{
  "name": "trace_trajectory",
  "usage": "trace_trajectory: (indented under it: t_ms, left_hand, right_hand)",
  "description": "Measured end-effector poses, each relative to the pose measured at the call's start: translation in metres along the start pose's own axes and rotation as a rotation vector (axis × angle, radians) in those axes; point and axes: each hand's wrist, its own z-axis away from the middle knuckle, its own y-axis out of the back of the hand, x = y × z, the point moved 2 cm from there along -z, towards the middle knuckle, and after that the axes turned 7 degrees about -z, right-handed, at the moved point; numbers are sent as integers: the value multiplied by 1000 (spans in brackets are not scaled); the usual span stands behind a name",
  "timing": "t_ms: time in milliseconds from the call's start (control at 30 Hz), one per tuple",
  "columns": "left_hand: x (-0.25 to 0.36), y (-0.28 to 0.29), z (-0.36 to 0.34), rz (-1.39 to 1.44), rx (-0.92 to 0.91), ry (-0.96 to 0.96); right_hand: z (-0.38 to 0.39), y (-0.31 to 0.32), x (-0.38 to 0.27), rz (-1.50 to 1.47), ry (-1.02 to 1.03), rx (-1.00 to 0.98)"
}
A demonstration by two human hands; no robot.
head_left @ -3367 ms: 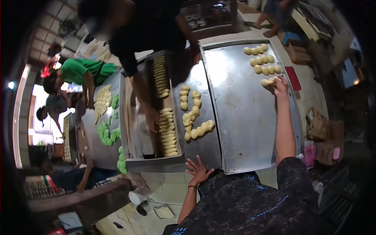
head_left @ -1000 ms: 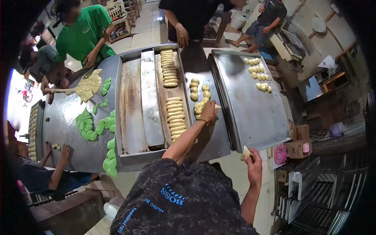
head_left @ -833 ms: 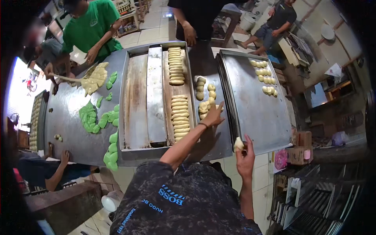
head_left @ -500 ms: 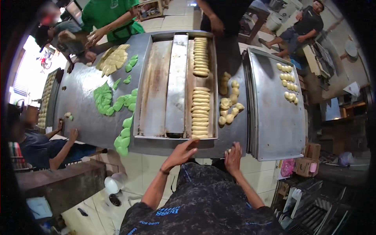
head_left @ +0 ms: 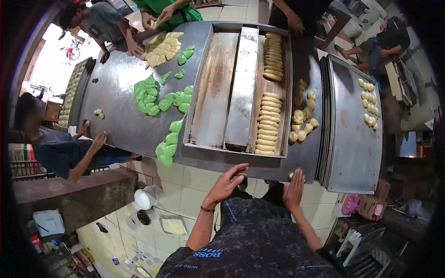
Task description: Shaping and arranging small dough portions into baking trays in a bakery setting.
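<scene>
In the head view both hands hang at the near edge of the steel table (head_left: 116, 120), fingers spread and grasping nothing: the left hand (head_left: 228, 180) is open, its fingertips just short of the long metal tray (head_left: 218, 88), and the right hand (head_left: 294, 189) is open too, with a small pale dough piece (head_left: 290, 175) lying on the table edge right at its fingertips. Beyond the left fingers runs the row of shaped dough rolls (head_left: 267, 125); beyond the right fingers sits a loose cluster of dough balls (head_left: 303, 120), and further right the flat baking sheet (head_left: 354, 125) with a few more pieces. The likely slip here is that the small piece, so close to the lip, gets nudged off onto the tiled floor by a careless brush of the right fingers, or is squashed under them. Compared with a second ago, the left hand has drawn back from the dough cluster to the edge, and the right hand no longer holds a piece at the person's side.
</scene>
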Motion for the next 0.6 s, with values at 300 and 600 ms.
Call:
trace_trajectory:
  t_ms: [300,600]
  left_hand:
    - [27,-13,-12,-95,65,-52]
    - [6,-159,-132,-591,5,-353]
  right_hand:
    - [-166,7,74,257,-135,43]
    - [-158,115,107,-394,-95,105]
